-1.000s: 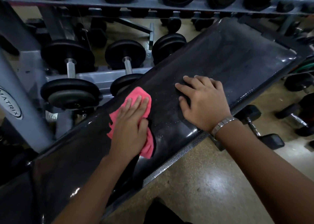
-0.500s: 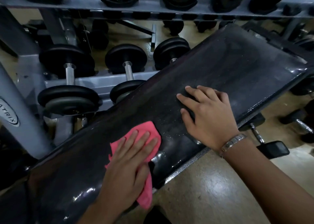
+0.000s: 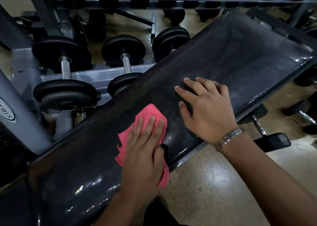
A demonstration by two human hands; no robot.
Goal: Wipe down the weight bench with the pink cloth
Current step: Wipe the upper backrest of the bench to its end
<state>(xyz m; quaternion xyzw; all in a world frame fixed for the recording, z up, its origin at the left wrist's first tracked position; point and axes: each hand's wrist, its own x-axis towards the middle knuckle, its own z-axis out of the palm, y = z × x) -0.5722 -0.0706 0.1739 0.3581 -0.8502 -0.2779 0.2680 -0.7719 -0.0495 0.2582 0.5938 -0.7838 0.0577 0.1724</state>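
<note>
Moved: pink cloth (image 3: 147,112) slides back up the weight bench (image 3: 240,54) under the flat left hand (image 3: 145,153), near the right hand (image 3: 207,109) braced flat, fingers spread (speckled far end likely still needs wiping).

Bare forearms; a silver metal link bracelet (image 3: 229,139) circles the right wrist.

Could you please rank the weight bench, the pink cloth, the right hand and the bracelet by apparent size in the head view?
1. weight bench, by far largest.
2. right hand and pink cloth: unranked, since the left hand covers much of the cloth.
3. bracelet, smallest.
</note>
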